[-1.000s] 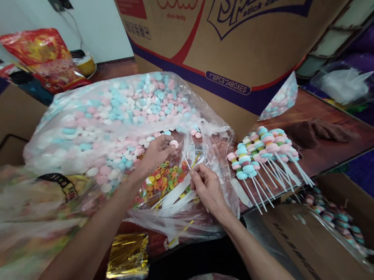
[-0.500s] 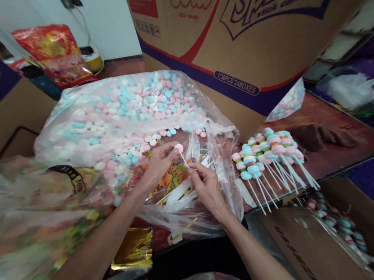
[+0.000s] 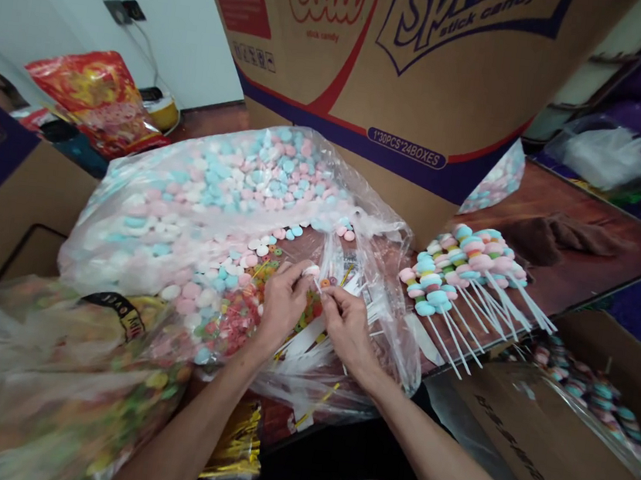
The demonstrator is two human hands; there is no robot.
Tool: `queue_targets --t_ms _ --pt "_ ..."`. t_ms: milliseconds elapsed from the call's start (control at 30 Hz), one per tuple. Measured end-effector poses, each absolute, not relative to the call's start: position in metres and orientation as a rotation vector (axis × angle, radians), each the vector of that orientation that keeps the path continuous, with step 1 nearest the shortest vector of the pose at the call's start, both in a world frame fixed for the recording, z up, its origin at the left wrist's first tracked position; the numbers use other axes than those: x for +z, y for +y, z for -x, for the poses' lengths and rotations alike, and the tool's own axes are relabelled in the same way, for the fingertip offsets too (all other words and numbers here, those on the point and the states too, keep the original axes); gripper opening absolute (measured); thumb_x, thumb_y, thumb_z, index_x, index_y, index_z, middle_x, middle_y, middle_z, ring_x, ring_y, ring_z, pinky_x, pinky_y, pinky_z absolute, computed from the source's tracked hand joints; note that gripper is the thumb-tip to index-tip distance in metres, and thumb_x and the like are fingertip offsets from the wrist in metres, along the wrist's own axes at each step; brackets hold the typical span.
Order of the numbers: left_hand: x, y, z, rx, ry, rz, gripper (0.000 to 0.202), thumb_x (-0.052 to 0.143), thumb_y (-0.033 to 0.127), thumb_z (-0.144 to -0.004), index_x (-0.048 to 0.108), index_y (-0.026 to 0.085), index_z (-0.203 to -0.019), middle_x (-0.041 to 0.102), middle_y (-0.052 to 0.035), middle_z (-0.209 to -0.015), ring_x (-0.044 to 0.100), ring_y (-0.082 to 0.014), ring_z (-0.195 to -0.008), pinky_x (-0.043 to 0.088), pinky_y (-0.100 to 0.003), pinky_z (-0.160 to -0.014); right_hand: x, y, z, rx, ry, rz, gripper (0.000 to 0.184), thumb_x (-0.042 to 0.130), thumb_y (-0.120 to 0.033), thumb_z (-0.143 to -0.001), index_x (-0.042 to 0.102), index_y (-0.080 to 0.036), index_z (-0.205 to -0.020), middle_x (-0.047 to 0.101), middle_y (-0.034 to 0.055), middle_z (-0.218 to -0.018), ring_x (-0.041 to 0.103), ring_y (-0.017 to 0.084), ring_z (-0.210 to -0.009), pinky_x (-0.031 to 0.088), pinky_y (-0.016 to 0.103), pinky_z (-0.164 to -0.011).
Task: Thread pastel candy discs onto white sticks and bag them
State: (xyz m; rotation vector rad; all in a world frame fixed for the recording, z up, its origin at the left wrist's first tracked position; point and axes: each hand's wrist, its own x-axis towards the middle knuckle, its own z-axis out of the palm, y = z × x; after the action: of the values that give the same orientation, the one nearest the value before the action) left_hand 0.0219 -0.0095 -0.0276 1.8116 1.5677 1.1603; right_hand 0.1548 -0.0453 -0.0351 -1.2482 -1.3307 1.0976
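My left hand (image 3: 285, 302) pinches a pale pink round candy (image 3: 312, 270) between thumb and fingers. A thin white stick (image 3: 318, 286) meets that candy, and the closed fingers of my right hand (image 3: 348, 325) grip its lower part. Below both hands lie small ring-shaped gummies (image 3: 238, 312) in orange, red and green, with loose white sticks (image 3: 300, 339) beside them. A large clear bag (image 3: 148, 164) full of pink, blue and white candies spreads behind and to the left. Finished-looking candy skewers (image 3: 463, 265) rest in a pile on the right.
A tall cardboard box (image 3: 377, 68) stands behind the bag. At right below the table edge is an open carton (image 3: 541, 438) with more skewers. Another plastic bag (image 3: 62, 387) of gummies sits at front left, near gold foil strips (image 3: 233, 447). A brown cloth (image 3: 566, 235) lies far right.
Both hands have come slightly lower and closer together, so less of the stick shows between the candy and my right fingers. The camera view has shifted a little.
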Motion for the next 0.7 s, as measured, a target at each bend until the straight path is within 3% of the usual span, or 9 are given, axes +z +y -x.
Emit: queue_targets --t_ms 167,300,400,533,700 --pt "-0.026 -0.019 -0.028 1.053 1.432 -1.819 0.025 0.054 0.021 -0.091 0.074 0.019 -0.106 0.067 -0.0058 -0.091 0.06 -0.0186 -0.087 0.046 -0.029 -0.08 -0.035 -0.044 -0.158 1.078 -1.299 1.267 0.023 0.048 -0.031 -0.089 0.062 -0.018 -0.075 0.047 -0.0026 -0.06 0.039 0.013 -0.058 0.031 0.025 -0.054" --pt "-0.016 -0.022 -0.025 0.958 1.316 -1.831 0.029 0.051 0.025 -0.094 0.074 0.02 -0.112 0.071 -0.0081 -0.104 0.064 -0.0208 -0.098 0.047 -0.032 -0.088 -0.034 -0.041 -0.162 1.055 -1.288 1.287 0.025 0.049 -0.033 -0.09 0.055 -0.019 -0.069 0.044 -0.0034 -0.059 0.037 0.013 -0.058 0.029 0.025 -0.053" --pt "-0.01 -0.002 -0.006 0.935 1.491 -1.879 0.034 0.048 0.022 -0.094 0.072 0.018 -0.118 0.072 -0.0099 -0.109 0.065 -0.0226 -0.099 0.048 -0.033 -0.089 -0.034 -0.041 -0.165 1.043 -1.324 1.286 0.029 0.05 -0.036 -0.092 0.053 -0.02 -0.069 0.04 -0.0046 -0.058 0.036 0.012 -0.057 0.027 0.025 -0.054" --pt "-0.009 0.039 0.026 0.518 1.977 -2.226 0.036 0.045 0.014 -0.09 0.074 0.016 -0.112 0.068 -0.0131 -0.102 0.062 -0.0279 -0.1 0.044 -0.037 -0.089 -0.033 -0.045 -0.165 1.016 -1.383 1.293 0.03 0.049 -0.038 -0.094 0.052 -0.02 -0.069 0.04 -0.0049 -0.059 0.036 0.011 -0.058 0.028 0.025 -0.055" --pt "-0.015 0.06 0.036 0.137 2.072 -2.299 0.036 0.045 0.015 -0.09 0.072 0.017 -0.113 0.064 -0.0153 -0.106 0.059 -0.0298 -0.103 0.044 -0.037 -0.085 -0.035 -0.049 -0.164 1.002 -1.452 1.286 0.026 0.047 -0.035 -0.095 0.058 -0.019 -0.078 0.042 -0.0049 -0.062 0.038 0.011 -0.058 0.03 0.025 -0.057"
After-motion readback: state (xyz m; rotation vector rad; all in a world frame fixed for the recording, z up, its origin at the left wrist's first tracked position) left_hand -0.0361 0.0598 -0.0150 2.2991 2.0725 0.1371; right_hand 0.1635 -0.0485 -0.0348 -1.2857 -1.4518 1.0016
